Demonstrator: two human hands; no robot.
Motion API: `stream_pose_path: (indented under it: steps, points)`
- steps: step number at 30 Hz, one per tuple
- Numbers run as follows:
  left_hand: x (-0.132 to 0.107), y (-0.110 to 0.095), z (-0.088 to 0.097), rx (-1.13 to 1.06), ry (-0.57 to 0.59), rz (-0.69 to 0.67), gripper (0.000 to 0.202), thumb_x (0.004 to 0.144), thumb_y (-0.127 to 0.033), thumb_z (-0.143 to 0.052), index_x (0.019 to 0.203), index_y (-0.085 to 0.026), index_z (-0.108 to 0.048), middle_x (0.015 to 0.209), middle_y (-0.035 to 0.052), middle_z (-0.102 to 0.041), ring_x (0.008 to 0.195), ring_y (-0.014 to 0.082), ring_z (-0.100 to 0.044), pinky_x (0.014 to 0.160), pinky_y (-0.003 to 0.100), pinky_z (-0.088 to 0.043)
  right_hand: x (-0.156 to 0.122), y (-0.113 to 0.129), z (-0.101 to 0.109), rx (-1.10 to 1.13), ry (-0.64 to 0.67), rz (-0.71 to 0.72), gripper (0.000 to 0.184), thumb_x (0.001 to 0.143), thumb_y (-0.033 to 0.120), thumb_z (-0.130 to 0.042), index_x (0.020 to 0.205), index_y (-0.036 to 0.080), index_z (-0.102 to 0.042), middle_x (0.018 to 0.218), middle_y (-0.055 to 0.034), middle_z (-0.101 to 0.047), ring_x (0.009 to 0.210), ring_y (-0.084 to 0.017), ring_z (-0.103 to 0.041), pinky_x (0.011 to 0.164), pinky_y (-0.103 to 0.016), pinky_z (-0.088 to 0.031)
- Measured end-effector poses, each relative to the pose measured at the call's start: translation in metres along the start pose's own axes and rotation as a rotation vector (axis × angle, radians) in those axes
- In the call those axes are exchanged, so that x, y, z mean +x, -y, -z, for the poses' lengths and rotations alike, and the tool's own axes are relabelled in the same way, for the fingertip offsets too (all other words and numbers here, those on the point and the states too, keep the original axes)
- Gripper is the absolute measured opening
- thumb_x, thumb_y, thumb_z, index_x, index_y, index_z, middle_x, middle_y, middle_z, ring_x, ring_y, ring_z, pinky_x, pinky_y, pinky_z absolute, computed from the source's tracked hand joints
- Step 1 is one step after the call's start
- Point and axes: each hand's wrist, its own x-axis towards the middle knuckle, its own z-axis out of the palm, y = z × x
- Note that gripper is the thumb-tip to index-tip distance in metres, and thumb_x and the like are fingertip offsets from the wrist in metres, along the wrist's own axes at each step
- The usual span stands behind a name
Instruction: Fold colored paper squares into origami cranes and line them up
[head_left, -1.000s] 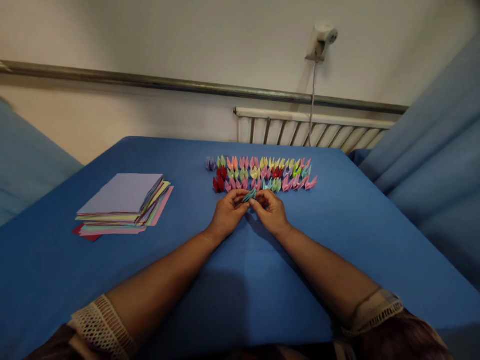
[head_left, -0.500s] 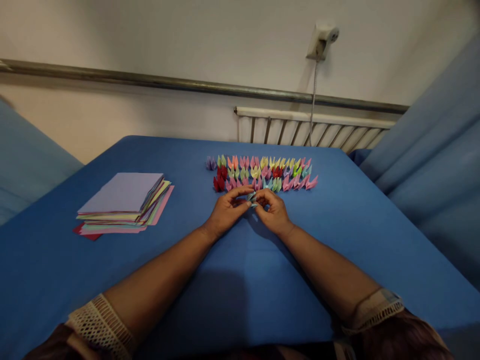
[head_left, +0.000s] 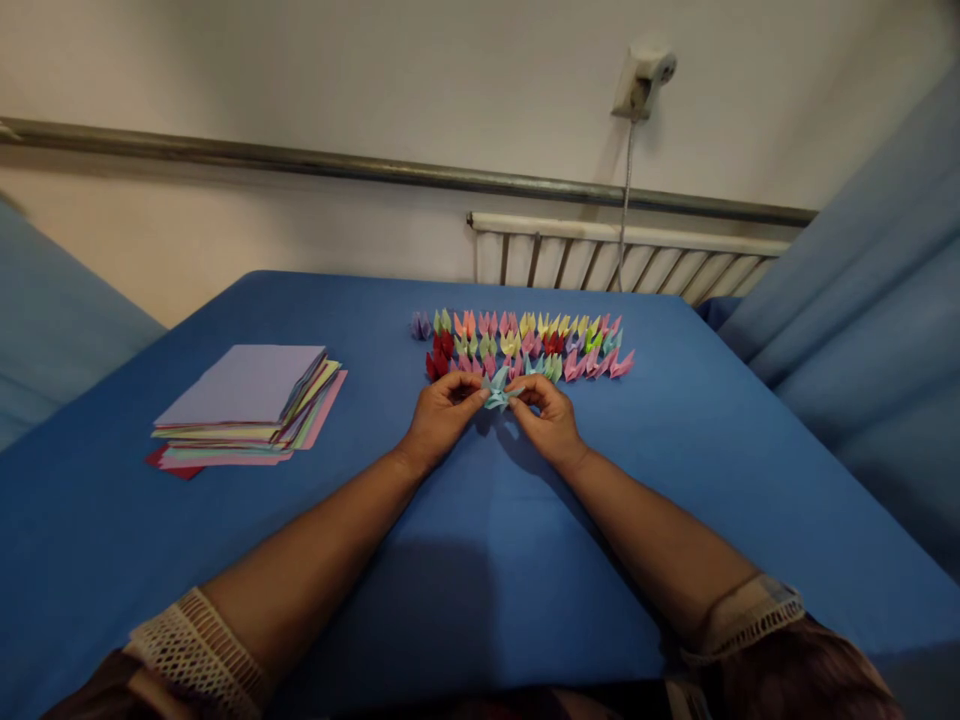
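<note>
Between my hands is a light blue origami crane, its folded points spread out. My left hand pinches it from the left with thumb and fingers. From the right, my right hand pinches its other side. Just beyond my fingers stand three rows of small origami cranes in pink, red, yellow, green, purple and blue. My hands hide part of the nearest row.
On the left lies a stack of coloured square paper, lavender on top, with a red corner sticking out below. A blue cloth covers the table. Behind it are a metal rail, a radiator and a wall socket. Blue curtains hang at both sides.
The light blue crane has opened out between my fingers and shows more of its surface. My hands have parted slightly, the left one shifting a little to the left.
</note>
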Motion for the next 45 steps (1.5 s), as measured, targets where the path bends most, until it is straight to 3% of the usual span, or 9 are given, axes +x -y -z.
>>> stream_pose_path:
  steps: [6, 11, 16, 22, 27, 33, 37, 42, 45]
  points:
    - [-0.013, 0.002, 0.006, 0.052, 0.079, 0.070, 0.016, 0.070, -0.028, -0.071, 0.075, -0.016, -0.061, 0.079, 0.0009, -0.064, 0.072, 0.0127, -0.060, 0.073, 0.027, -0.049, -0.008, -0.009, -0.005, -0.027, 0.050, -0.103, 0.008, 0.078, 0.026, -0.061, 0.083, 0.021, -0.058, 0.076, 0.0005, -0.064, 0.066, -0.013, -0.060, 0.065, -0.026, -0.048]
    - [-0.027, 0.011, 0.026, 0.405, 0.248, 0.041, 0.007, 0.074, -0.025, -0.062, 0.073, -0.018, -0.061, 0.081, 0.0012, -0.065, 0.070, 0.0133, -0.058, 0.069, 0.028, -0.049, -0.020, -0.019, -0.012, -0.200, 0.152, -0.250, 0.003, 0.074, 0.020, -0.059, 0.075, 0.021, -0.057, 0.068, 0.0032, -0.059, 0.060, -0.012, -0.055, 0.060, -0.024, -0.045]
    - [-0.027, 0.008, 0.039, 0.669, 0.343, -0.131, 0.005, 0.072, -0.018, -0.059, 0.075, -0.020, -0.063, 0.093, 0.0031, -0.064, 0.089, 0.0188, -0.060, 0.085, 0.033, -0.048, -0.019, -0.014, -0.004, -0.421, 0.247, -0.211, 0.011, 0.072, 0.015, -0.058, 0.081, 0.020, -0.061, 0.077, 0.0019, -0.058, 0.064, -0.012, -0.053, 0.062, -0.024, -0.043]
    - [-0.023, 0.005, 0.041, 0.764, 0.397, -0.173, 0.003, 0.071, -0.021, -0.061, 0.072, -0.021, -0.064, 0.106, 0.0068, -0.063, 0.105, 0.0256, -0.057, 0.097, 0.042, -0.042, -0.014, -0.010, 0.006, -0.473, 0.387, -0.081, 0.012, 0.071, 0.009, -0.060, 0.073, 0.020, -0.057, 0.086, -0.0018, -0.060, 0.075, -0.014, -0.056, 0.070, -0.027, -0.045]
    - [-0.023, 0.007, 0.042, 0.728, 0.404, -0.171, 0.002, 0.071, -0.020, -0.063, 0.070, -0.021, -0.064, 0.111, 0.0072, -0.063, 0.108, 0.0265, -0.056, 0.099, 0.043, -0.041, -0.015, -0.007, 0.006, -0.549, 0.449, -0.017, 0.015, 0.072, 0.006, -0.060, 0.074, 0.021, -0.056, 0.091, -0.0031, -0.059, 0.088, -0.018, -0.058, 0.083, -0.032, -0.045]
    - [-0.023, 0.005, 0.042, 0.697, 0.414, -0.161, 0.002, 0.072, -0.019, -0.063, 0.072, -0.020, -0.065, 0.117, 0.0075, -0.064, 0.112, 0.0266, -0.057, 0.102, 0.043, -0.040, -0.015, -0.003, 0.005, -0.577, 0.453, -0.004, 0.015, 0.073, 0.007, -0.060, 0.078, 0.021, -0.056, 0.092, -0.0043, -0.059, 0.091, -0.019, -0.057, 0.085, -0.034, -0.045]
    - [-0.023, -0.001, 0.040, 0.531, 0.332, -0.121, 0.009, 0.073, -0.023, -0.067, 0.081, -0.019, -0.066, 0.120, 0.0091, -0.064, 0.113, 0.0257, -0.058, 0.103, 0.043, -0.039, -0.014, -0.005, 0.005, -0.420, 0.384, -0.096, 0.017, 0.072, 0.009, -0.064, 0.083, 0.020, -0.057, 0.091, -0.0027, -0.061, 0.083, -0.017, -0.058, 0.076, -0.031, -0.047]
    - [-0.021, -0.001, 0.042, 0.220, 0.181, 0.007, 0.030, 0.081, -0.038, -0.065, 0.104, -0.019, -0.068, 0.119, 0.0101, -0.066, 0.113, 0.0250, -0.059, 0.103, 0.042, -0.041, -0.015, -0.008, 0.005, -0.234, 0.388, -0.152, 0.028, 0.072, 0.022, -0.073, 0.095, 0.020, -0.058, 0.095, -0.0026, -0.063, 0.085, -0.016, -0.061, 0.077, -0.032, -0.048]
    - [-0.018, 0.006, 0.044, 0.111, 0.103, 0.117, 0.036, 0.083, -0.043, -0.062, 0.110, -0.020, -0.068, 0.112, 0.0091, -0.069, 0.106, 0.0236, -0.062, 0.099, 0.042, -0.044, -0.015, -0.012, 0.003, -0.206, 0.341, -0.135, 0.020, 0.074, 0.022, -0.071, 0.092, 0.020, -0.061, 0.091, -0.0022, -0.063, 0.081, -0.015, -0.060, 0.073, -0.029, -0.048]
